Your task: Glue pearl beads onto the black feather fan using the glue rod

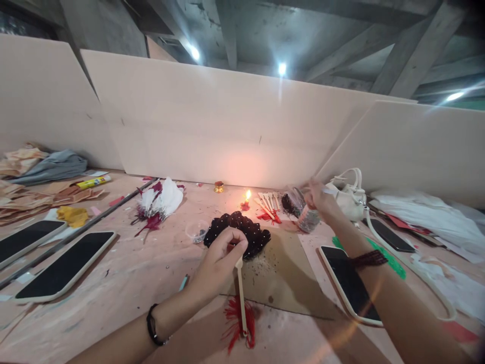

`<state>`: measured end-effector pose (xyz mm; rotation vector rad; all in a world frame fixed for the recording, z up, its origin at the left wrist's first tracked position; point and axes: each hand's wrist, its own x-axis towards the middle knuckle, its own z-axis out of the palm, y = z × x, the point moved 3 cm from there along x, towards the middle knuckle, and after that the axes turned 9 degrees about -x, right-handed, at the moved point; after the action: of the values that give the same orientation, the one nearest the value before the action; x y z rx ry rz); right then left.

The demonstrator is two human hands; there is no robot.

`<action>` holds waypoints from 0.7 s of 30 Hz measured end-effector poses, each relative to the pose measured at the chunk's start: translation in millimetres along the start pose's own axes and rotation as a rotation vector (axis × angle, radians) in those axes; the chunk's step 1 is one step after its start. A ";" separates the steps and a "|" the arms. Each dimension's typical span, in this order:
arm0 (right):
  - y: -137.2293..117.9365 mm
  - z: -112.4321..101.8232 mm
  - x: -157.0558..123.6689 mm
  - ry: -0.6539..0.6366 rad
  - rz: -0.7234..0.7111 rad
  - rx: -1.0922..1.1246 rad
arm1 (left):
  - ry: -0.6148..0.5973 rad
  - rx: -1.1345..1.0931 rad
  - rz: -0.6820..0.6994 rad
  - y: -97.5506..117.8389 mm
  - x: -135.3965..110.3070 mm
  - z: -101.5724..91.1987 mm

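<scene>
My left hand (227,250) is closed in a pinch at the near edge of a black, scalloped hand fan (231,225) dotted with small white beads. Below the fingers runs its pale wooden handle (241,298), ending in a red tassel (233,321). Where exactly the fingertips grip is partly hidden. The fan is over a brown cardboard sheet (284,273). At the back right, my right hand (321,198) is closed beside a clear plastic container (308,220); a small pale thing shows at its fingers, too blurred to name.
A lit flame (248,194) burns behind the fan, near several wooden handles with red tassels (271,205). A small clear cup (197,231) stands left of the fan. Phones (68,265) lie left and right (350,283). A white handbag (346,199) sits before the white panels (227,121).
</scene>
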<state>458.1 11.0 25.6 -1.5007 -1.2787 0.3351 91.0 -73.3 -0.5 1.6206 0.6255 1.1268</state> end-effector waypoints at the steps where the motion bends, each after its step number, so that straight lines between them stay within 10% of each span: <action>1: -3.9 16.0 1.4 -0.037 0.022 0.029 | -0.005 -0.034 -0.047 -1.1 0.4 0.5; 10: -17.5 138.7 -1.0 -0.150 0.132 0.185 | 0.164 -0.166 -0.196 -17.1 3.2 -4.1; 21: 1.2 163.4 -8.0 -0.250 0.214 0.196 | 0.281 -0.253 -0.202 -26.4 1.2 -5.4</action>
<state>331.5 91.3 -40.2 -1.4615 -1.2389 0.7868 90.0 -60.8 -24.4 1.1676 0.7757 1.2380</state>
